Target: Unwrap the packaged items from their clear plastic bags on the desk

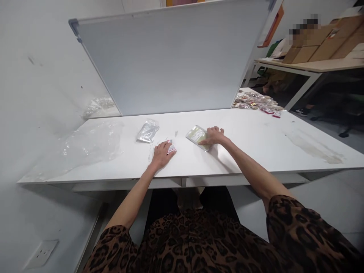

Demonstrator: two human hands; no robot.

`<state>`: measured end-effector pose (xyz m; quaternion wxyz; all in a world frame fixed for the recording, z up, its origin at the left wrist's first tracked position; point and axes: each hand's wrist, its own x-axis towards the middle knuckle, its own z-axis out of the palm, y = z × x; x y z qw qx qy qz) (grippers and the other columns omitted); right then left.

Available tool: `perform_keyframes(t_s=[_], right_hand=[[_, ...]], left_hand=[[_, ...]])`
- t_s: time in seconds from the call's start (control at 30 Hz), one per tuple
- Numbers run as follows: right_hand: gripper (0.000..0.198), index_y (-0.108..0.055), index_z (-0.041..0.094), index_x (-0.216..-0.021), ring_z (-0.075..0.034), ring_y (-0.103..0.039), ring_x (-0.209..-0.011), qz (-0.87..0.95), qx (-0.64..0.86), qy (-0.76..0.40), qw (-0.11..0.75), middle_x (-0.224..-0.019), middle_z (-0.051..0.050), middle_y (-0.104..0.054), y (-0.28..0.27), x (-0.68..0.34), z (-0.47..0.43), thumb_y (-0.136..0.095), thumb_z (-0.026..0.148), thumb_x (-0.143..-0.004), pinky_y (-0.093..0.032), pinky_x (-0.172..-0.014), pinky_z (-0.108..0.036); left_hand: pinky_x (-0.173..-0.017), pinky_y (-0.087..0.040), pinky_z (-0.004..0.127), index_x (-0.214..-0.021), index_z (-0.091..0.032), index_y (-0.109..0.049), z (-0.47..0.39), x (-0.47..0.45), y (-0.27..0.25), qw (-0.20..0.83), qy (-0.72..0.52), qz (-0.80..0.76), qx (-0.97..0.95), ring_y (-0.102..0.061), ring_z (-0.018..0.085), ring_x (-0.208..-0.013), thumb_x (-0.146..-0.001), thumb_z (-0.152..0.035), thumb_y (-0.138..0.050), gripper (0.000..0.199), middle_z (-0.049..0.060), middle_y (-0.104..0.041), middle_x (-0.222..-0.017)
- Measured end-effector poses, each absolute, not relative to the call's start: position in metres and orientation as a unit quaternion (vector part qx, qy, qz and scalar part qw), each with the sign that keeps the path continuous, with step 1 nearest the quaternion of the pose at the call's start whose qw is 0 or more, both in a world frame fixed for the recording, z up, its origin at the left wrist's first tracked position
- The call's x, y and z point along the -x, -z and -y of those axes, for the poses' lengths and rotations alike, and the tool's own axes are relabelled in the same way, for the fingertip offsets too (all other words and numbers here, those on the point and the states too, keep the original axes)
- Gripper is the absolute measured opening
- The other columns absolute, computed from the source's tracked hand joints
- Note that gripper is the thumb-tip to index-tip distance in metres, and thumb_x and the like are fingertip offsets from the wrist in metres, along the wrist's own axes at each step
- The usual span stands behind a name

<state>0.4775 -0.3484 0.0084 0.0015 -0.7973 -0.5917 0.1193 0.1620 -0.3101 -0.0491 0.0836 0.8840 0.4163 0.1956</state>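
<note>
My left hand (pixel 161 154) lies on the white table, its fingers flat over a small red-and-white printed card (pixel 171 147) that seems to belong to a clear plastic packet. To its right, a flat pouch with a green-and-white front and silver edges (pixel 196 134) rests on the tabletop. My right hand (pixel 214 136) grips this pouch at its right side, thumb across the front and the other fingers bent past the edge. Behind my left hand sits a silver foil packet in a clear bag (pixel 148 131), untouched by either hand.
A large clear plastic sheet or bag (pixel 93 146) spreads over the table's left side. The whiteboard (pixel 170 60) stands upright along the back. Many small packaged items (pixel 256 101) are heaped at the back right. Beyond, a person sits near cardboard boxes (pixel 321 41) on another table.
</note>
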Motion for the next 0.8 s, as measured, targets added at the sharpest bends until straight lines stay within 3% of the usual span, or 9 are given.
perform_keyframes(t_s=[0.23,0.33,0.47,0.63,0.8], right_hand=[[0.073,-0.048,0.021,-0.119,-0.036,-0.053,-0.118,0.609,0.768,-0.190,0.064,-0.126,-0.018,-0.065,-0.016,-0.454,0.354,-0.086,0.061,-0.072,-0.035,-0.106,-0.052],[0.073,-0.044,0.021,-0.130,-0.030,-0.059,-0.104,0.599,0.765,-0.212,0.103,-0.119,-0.014,-0.068,-0.018,-0.450,0.361,-0.084,0.053,-0.077,-0.044,-0.091,-0.040],[0.078,-0.037,0.020,-0.149,-0.021,-0.063,-0.094,0.598,0.752,-0.222,0.166,-0.122,-0.010,-0.070,-0.025,-0.451,0.375,-0.076,0.042,-0.085,-0.047,-0.076,-0.028],[0.035,-0.066,0.019,-0.121,-0.021,-0.063,-0.096,0.579,0.776,-0.140,0.208,-0.117,-0.008,-0.073,-0.056,-0.478,0.406,-0.070,0.029,-0.088,-0.046,-0.081,-0.028],[0.028,-0.071,0.014,-0.114,-0.027,-0.063,-0.103,0.507,0.840,0.006,0.192,-0.119,-0.017,-0.071,-0.067,-0.545,0.440,-0.062,0.022,-0.089,-0.045,-0.086,-0.033]], left_hand=[[-0.115,-0.041,0.050,-0.140,-0.020,-0.061,0.310,-0.163,0.047,0.086,-0.193,-0.422,-0.882,-0.053,0.031,-0.139,-0.101,-0.044,-0.058,0.046,0.015,-0.059,-0.150],[-0.116,-0.041,0.051,-0.140,-0.020,-0.061,0.310,-0.163,0.046,0.089,-0.194,-0.419,-0.882,-0.053,0.032,-0.139,-0.101,-0.044,-0.057,0.046,0.015,-0.058,-0.151],[-0.114,-0.043,0.051,-0.138,-0.022,-0.062,0.308,-0.162,0.050,0.082,-0.210,-0.414,-0.882,-0.055,0.032,-0.138,-0.100,-0.044,-0.058,0.044,0.015,-0.060,-0.149],[-0.114,-0.043,0.051,-0.138,-0.021,-0.062,0.305,-0.162,0.054,0.074,-0.215,-0.414,-0.881,-0.055,0.033,-0.138,-0.100,-0.044,-0.058,0.045,0.015,-0.059,-0.150],[-0.114,-0.044,0.051,-0.140,-0.021,-0.062,0.304,-0.161,0.054,0.076,-0.209,-0.417,-0.881,-0.055,0.033,-0.139,-0.100,-0.044,-0.057,0.047,0.016,-0.059,-0.151]])
